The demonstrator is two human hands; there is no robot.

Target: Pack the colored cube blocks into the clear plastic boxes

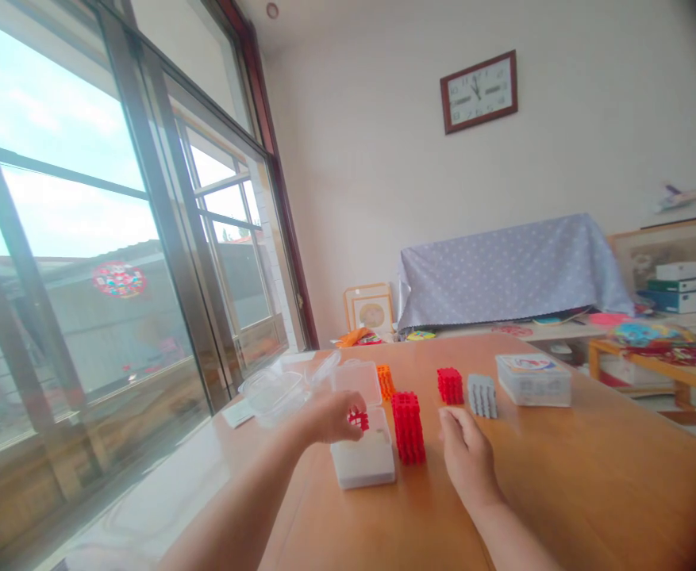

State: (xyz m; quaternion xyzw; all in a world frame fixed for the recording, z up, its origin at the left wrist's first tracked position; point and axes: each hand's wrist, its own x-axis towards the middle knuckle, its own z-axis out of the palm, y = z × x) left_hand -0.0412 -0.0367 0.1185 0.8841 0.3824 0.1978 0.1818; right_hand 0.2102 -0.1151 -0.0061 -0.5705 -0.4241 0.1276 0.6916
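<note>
My left hand (329, 416) is closed in a pinch on a small red block piece (358, 419), held just above an open white plastic box (364, 461) on the wooden table (591, 484). Right beside the box stands a tall red block stack (408, 427). My right hand (465, 456) rests on the table next to that stack, fingers curled, with nothing visible in it. Farther back sit a smaller red block cube (450, 385), an orange block stack (386, 381) and a grey block stack (482, 396).
A clear lid and container (276, 390) lie at the table's left edge by the window. A closed white box (533, 379) stands at the back right. Beyond are a cloth-covered piece of furniture (511, 270) and a cluttered low table (663, 341).
</note>
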